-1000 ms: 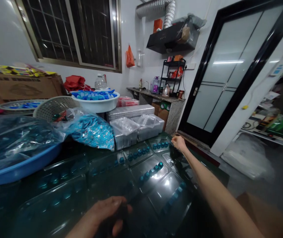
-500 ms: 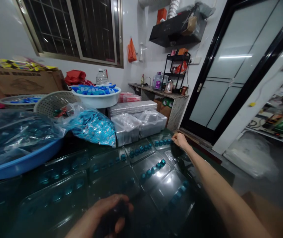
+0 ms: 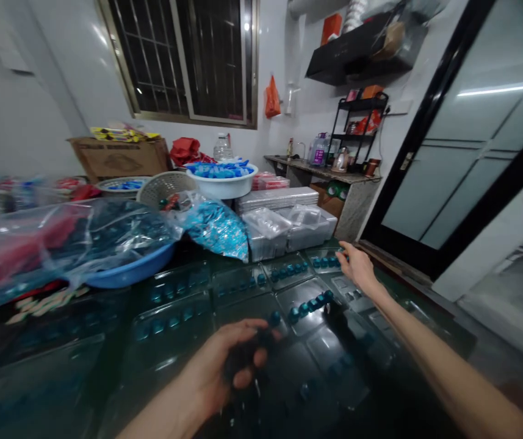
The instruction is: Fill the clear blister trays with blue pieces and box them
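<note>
My left hand [image 3: 229, 360] hovers low over the dark table with its fingers curled round something dark that I cannot make out. My right hand [image 3: 356, 266] reaches far across, fingers bent, resting on the edge of a clear plastic blister tray [image 3: 329, 261] holding a row of small blue pieces. Several more clear trays [image 3: 302, 299] with blue pieces lie side by side on the green-black tabletop [image 3: 105, 366] between the two hands.
A blue basin [image 3: 128, 271] under plastic bags sits at the left, with a bag of blue items [image 3: 215, 225] beside it. Stacks of clear trays [image 3: 279, 228], a white bowl of blue pieces [image 3: 222, 180], a cardboard box [image 3: 119, 157] and a glass door [image 3: 462, 158] stand beyond.
The view has swung left and down. My right hand has shifted a little along the far tray, and my left hand has lifted slightly, still curled.
</note>
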`<move>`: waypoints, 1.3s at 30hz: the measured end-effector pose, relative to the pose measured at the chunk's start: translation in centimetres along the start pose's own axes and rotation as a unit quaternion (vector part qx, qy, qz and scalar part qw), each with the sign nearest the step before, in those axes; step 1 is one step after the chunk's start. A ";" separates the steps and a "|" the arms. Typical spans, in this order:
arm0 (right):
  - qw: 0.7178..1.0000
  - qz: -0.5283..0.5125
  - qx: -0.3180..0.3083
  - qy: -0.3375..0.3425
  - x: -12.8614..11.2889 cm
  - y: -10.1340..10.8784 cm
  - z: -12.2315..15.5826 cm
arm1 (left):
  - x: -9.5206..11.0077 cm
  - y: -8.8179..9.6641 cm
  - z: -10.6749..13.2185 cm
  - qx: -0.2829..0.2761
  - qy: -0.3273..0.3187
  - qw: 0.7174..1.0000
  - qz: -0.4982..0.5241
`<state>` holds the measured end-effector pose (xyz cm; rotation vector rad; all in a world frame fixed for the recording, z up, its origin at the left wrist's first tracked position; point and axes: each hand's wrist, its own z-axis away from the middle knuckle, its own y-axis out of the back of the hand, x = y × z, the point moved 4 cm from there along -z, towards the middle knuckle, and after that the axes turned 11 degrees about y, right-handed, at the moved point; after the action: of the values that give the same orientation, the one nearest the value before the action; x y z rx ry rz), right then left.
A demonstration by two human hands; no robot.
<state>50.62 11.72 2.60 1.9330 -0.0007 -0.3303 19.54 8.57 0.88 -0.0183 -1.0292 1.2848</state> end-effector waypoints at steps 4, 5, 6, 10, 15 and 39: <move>0.958 -0.184 0.011 0.219 -10.6 2.8 8.3 | -0.7 -0.4 0.7 -0.028 0.006 1.000 0.009; 0.942 -0.218 0.011 0.256 -12.8 3.4 10.4 | -0.9 -0.8 0.9 -0.043 0.008 0.999 0.006; 0.931 -0.230 0.011 0.282 -14.6 3.9 12.1 | -1.2 -1.2 1.1 -0.061 0.012 0.998 0.000; 0.932 -0.230 0.014 0.280 -17.6 4.6 15.3 | -2.0 -2.3 2.5 -0.116 0.016 0.993 -0.028; 0.919 -0.339 0.028 0.200 -17.1 5.0 16.0 | -2.3 -2.4 4.5 -0.136 0.002 0.989 -0.060; 0.913 -0.359 0.136 0.140 -22.6 4.1 18.9 | -1.8 -1.6 9.7 0.097 -0.195 0.936 -0.277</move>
<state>25.19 -3.57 5.04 2.1867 0.9154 -0.5519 14.72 1.65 6.28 0.6591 -1.1288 0.8747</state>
